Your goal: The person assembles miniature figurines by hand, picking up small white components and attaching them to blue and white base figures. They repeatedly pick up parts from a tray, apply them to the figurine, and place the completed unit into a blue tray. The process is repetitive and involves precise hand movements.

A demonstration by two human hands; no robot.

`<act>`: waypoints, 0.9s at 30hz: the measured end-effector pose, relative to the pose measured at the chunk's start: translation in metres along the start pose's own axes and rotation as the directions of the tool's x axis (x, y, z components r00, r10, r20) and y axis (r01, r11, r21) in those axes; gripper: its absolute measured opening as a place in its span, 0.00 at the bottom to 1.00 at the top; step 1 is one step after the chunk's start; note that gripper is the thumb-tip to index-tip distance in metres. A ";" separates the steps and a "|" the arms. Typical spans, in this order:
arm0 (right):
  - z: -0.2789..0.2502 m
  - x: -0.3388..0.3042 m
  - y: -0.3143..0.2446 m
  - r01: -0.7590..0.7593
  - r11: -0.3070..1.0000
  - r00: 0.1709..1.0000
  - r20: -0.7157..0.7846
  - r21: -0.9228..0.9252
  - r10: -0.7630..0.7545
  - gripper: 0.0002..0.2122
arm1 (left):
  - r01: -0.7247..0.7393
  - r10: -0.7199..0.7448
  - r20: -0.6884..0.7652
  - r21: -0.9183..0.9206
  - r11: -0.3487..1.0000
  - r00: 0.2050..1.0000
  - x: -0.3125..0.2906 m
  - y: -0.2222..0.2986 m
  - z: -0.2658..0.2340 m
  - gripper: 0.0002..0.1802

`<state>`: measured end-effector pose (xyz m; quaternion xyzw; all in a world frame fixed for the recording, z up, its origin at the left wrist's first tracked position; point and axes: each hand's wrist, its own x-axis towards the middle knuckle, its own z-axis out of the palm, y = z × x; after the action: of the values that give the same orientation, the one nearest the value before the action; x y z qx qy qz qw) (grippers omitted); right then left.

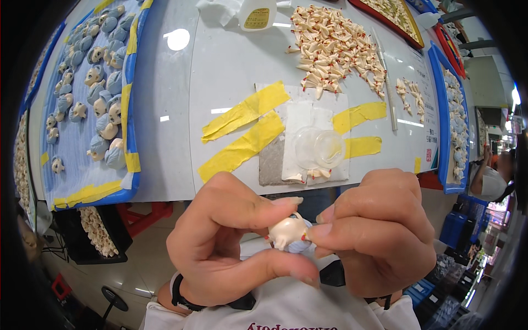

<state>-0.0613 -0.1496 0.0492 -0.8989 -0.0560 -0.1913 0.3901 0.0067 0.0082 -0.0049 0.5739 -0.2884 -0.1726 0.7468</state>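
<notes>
Close in front of my body, my left hand (231,236) holds a small doll head (287,230) between its curved thumb and forefinger. The head is cream and glossy with pale blue hair, and a red speck shows on its left side. On its other side my right hand (379,236) pinches a tiny red-tipped piece (304,237) against it; the fingertips hide most of that piece. Just beyond the hands, a small clear plastic cup (329,149) sits on a white pad (294,121), with a few loose red-tipped cream pieces (319,173) at its near edge.
Yellow tape strips (247,113) hold the pad to the table. A pile of red-tipped cream pieces (335,49) lies beyond, beside a thin metal rod (391,104) and a white bottle (257,15). Blue-rimmed trays of doll heads stand left (131,190) and right (463,188).
</notes>
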 end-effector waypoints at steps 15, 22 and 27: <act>-0.144 -0.024 0.071 -0.672 0.733 0.689 -0.450 -0.106 0.567 0.11 | -0.031 0.291 -0.076 0.937 0.348 0.954 0.005 0.045 -0.079 0.23; -0.214 -0.056 0.135 -0.614 0.598 0.751 -0.147 -0.516 0.644 0.11 | 0.188 -0.007 -0.188 0.982 0.024 0.982 0.018 0.066 -0.162 0.27; -0.210 -0.056 0.127 -0.566 0.537 0.779 -0.192 -0.625 0.597 0.12 | 0.291 -0.247 -0.299 0.954 -0.069 0.922 0.017 0.065 -0.146 0.32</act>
<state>-0.1444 -0.3862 0.0718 -0.9465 0.3072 -0.0377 0.0909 0.1064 0.1272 0.0359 0.9768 -0.1934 -0.0531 0.0756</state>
